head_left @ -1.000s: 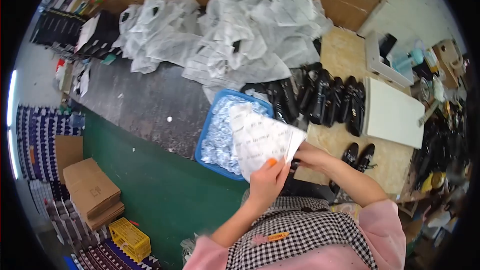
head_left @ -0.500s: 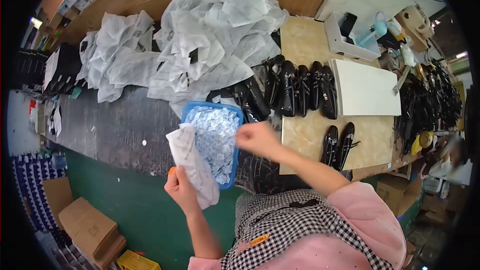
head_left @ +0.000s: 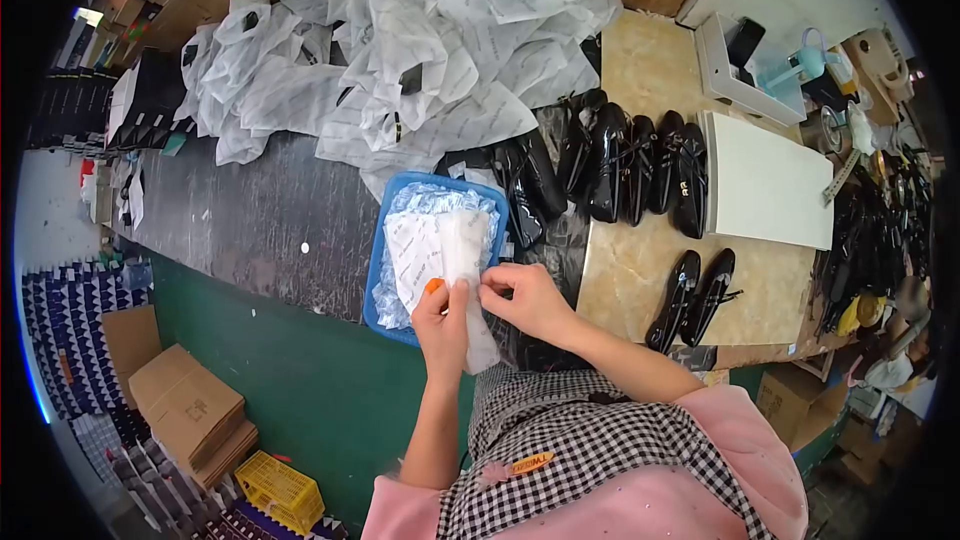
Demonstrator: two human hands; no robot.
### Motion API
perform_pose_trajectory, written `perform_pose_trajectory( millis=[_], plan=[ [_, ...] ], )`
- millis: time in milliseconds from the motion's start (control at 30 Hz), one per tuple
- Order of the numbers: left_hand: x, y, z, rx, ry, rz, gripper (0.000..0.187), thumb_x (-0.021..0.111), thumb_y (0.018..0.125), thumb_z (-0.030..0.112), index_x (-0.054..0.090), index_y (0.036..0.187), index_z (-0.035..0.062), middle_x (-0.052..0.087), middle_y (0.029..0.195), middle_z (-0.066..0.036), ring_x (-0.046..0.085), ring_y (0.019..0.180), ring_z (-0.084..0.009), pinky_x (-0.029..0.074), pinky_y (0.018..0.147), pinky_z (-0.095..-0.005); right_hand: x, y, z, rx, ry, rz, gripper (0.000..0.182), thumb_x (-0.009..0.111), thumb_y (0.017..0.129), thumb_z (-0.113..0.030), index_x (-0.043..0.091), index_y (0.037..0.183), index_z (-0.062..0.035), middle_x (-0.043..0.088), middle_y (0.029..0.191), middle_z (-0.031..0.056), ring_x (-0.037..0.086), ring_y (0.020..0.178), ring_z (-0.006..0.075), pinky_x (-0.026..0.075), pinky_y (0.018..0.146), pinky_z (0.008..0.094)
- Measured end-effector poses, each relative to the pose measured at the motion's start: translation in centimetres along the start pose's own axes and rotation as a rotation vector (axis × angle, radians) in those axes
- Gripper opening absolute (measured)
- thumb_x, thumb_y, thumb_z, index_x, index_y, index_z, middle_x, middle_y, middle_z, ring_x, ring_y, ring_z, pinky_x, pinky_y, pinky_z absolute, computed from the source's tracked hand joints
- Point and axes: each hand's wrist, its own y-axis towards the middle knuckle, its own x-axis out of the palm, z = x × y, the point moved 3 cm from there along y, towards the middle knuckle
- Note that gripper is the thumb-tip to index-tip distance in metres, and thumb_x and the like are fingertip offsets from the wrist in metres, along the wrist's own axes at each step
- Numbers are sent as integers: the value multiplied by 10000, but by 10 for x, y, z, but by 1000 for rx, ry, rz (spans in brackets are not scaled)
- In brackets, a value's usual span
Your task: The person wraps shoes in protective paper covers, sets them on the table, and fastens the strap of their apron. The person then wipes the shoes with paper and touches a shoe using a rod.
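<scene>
In my left hand (head_left: pixel 441 325) is a long bundle of white printed tissue paper (head_left: pixel 462 250), gripped near its middle; an orange cover sits on one fingertip. My right hand (head_left: pixel 525 302) is closed in a pinch right at the bundle's right edge, and I cannot tell what is between its fingertips. Beneath both hands stands a blue plastic basket (head_left: pixel 376 285), filled with small shiny clear packets (head_left: pixel 425 198). The paper overlaps the basket's middle and hangs past its front rim.
Crumpled white tissue paper (head_left: pixel 430 60) is heaped along the back of the dark table (head_left: pixel 250 230). Black shiny shoes (head_left: pixel 608 165) stand right of the basket, with another pair (head_left: pixel 690 300) nearer me. A white box (head_left: pixel 765 180) lies beyond them. Cardboard (head_left: pixel 185 410) and a yellow crate (head_left: pixel 280 490) are on the floor.
The paper bundle has moved right and up over the basket in my left hand. My right hand has come from the basket's right side to the bundle's edge. The camera view has shifted slightly.
</scene>
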Motion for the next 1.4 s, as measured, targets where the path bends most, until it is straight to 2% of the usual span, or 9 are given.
perform_pose_trajectory(
  millis=[267, 467, 600, 733, 867, 1000, 1033, 1233, 1400],
  plan=[
    [-39, 12, -1, 146, 156, 120, 335, 584, 952, 102, 448, 679, -39, 385, 613, 27, 336, 577, -84, 273, 515, -299, -70, -18, 74, 29, -330, 200, 166, 646, 833, -209, 714, 881, -66, 667, 787, 125, 639, 768, 273, 514, 716, 372],
    [-16, 9, 15, 390, 460, -4, 290, 654, 879, 58, 457, 693, -47, 414, 628, -119, 349, 533, -214, 301, 509, -342, -154, 28, 154, 57, -991, 791, 391, 736, 775, -206, 632, 1127, -72, 578, 1239, 153, 550, 1074, 348, 435, 935, 428],
    [-1, 12, 25, 353, 490, -8, 289, 661, 880, 69, 474, 696, -52, 427, 637, -127, 367, 533, -220, 311, 510, -344, -165, 46, 145, 289, -787, 625, 369, 732, 772, -141, 607, 1087, 5, 533, 1305, 180, 562, 1105, 345, 465, 925, 401],
    [2, 23, 21, 374, 615, 44, 254, 651, 899, 104, 526, 725, -34, 457, 638, -128, 436, 533, -255, 348, 516, -356, -170, -40, 46, -120, -182, 337, 263, 691, 788, -30, 624, 1041, -5, 537, 1357, 158, 529, 1220, 321, 402, 1042, 395],
    [17, 25, 22, 428, 716, -6, 228, 604, 929, 178, 580, 762, 26, 541, 706, -133, 554, 585, -312, 421, 523, -413, -127, -118, -53, -157, -981, -48, 240, 680, 806, -74, 626, 1030, -8, 586, 1296, 152, 564, 1146, 337, 431, 1000, 415],
    [49, -61, 33, 625, 637, -297, 175, 629, 904, 209, 691, 1024, 99, 588, 775, -116, 609, 592, -276, 482, 506, -371, -73, -73, 40, 332, -37, -167, 349, 635, 916, -193, 614, 1233, -50, 568, 1349, 123, 572, 1176, 264, 461, 984, 394],
    [48, -77, 61, 559, 565, -272, 184, 690, 845, 171, 590, 719, 82, 582, 726, -129, 603, 607, -298, 483, 549, -414, -40, -53, 49, 523, 875, 16, 435, 562, 965, -189, 509, 1361, -17, 543, 1374, 130, 578, 1172, 222, 464, 1010, 372],
    [-74, -13, 106, 467, 469, 360, 313, 533, 913, 0, 389, 636, -18, 336, 571, 5, 319, 555, -82, 271, 502, -290, -7, 65, -62, -252, 459, 17, 328, 621, 946, -176, 577, 1227, -14, 647, 1145, 57, 603, 1081, 155, 476, 941, 329],
    [-15, -15, 51, 269, 207, -10, 203, 582, 907, 30, 509, 742, -63, 404, 627, -60, 351, 609, -109, 284, 542, -298, -18, -9, -26, -43, 6, -29, 238, 676, 787, -189, 695, 931, -1, 694, 756, 141, 664, 683, 172, 514, 670, 317]
  ],
)
